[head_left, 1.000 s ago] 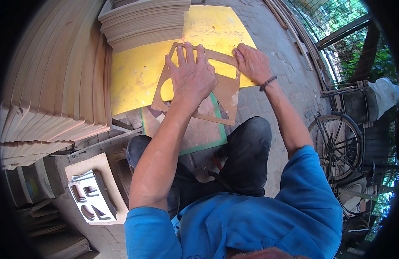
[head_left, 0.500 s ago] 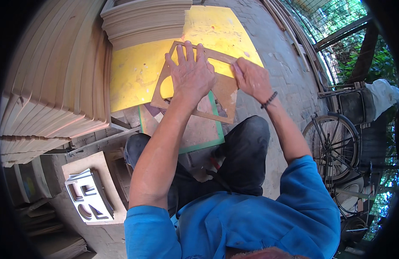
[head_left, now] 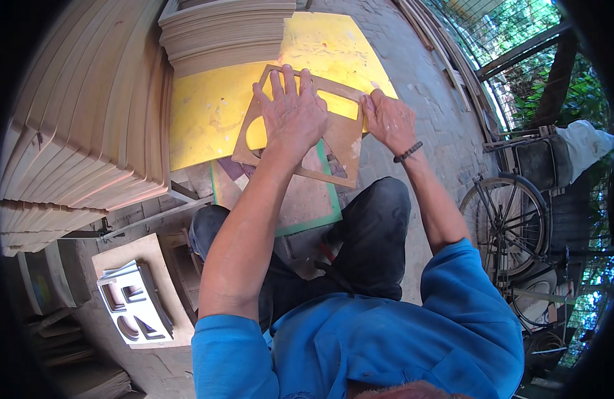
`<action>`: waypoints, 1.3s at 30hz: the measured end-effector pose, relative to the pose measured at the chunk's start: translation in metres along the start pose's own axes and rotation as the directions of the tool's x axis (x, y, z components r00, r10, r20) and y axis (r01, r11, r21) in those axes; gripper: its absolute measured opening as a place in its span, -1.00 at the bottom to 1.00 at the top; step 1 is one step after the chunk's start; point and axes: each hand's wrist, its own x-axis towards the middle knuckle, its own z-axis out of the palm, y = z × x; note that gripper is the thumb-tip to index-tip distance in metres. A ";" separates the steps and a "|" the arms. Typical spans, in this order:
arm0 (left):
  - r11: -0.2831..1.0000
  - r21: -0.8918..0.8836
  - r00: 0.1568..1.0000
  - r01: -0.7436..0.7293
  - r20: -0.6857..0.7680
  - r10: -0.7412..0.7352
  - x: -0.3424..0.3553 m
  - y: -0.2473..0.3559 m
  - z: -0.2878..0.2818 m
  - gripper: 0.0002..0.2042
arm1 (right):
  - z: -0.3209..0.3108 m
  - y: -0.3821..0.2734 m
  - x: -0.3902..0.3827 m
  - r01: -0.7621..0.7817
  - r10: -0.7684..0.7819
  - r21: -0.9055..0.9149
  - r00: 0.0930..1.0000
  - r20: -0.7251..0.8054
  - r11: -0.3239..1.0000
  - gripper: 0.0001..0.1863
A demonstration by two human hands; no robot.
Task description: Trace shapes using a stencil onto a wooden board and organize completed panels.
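A brown board with cut-out shapes (head_left: 343,143) rests at a slant over a yellow sheet (head_left: 207,106) and a green-edged board (head_left: 327,213). My left hand (head_left: 293,116) lies on the brown board, fingers spread flat. My right hand (head_left: 390,120) is closed at the board's right edge, fingertips and thumb against it; whether something is inside its fingers is hidden.
Tall stacks of wooden panels (head_left: 87,120) and a pile of frames (head_left: 227,36) border the work surface. White cut-out pieces (head_left: 134,302) lie on a board at lower left. A bicycle (head_left: 503,223) stands on the right, near long planks (head_left: 433,40) along the paving.
My right hand moved down along the board's right edge, then slightly back up. My left hand stays spread on the board, which has shifted very slightly.
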 end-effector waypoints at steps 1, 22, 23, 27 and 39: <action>1.000 0.005 1.000 0.004 0.000 -0.004 0.000 0.000 0.002 -0.40 | -0.002 -0.002 -0.004 0.024 -0.024 -0.002 1.000 0.005 1.000 -0.67; 1.000 -0.020 1.000 -0.022 -0.021 0.022 0.000 -0.002 0.001 -0.39 | 0.004 -0.001 0.015 0.094 -0.092 0.017 0.992 -0.089 0.995 -0.69; 1.000 -0.020 1.000 -0.018 -0.022 0.017 -0.001 -0.001 0.002 -0.39 | 0.003 -0.001 0.016 0.131 -0.127 0.029 0.986 -0.111 0.991 -0.68; 1.000 0.028 1.000 0.003 -0.026 -0.003 -0.002 -0.007 0.000 -0.40 | -0.015 -0.020 -0.026 0.145 -0.149 0.099 0.988 0.034 0.985 -0.68; 1.000 0.028 1.000 0.002 -0.009 -0.001 -0.001 -0.003 -0.003 -0.40 | 0.008 -0.004 0.014 0.038 -0.039 0.032 0.999 0.036 0.999 -0.69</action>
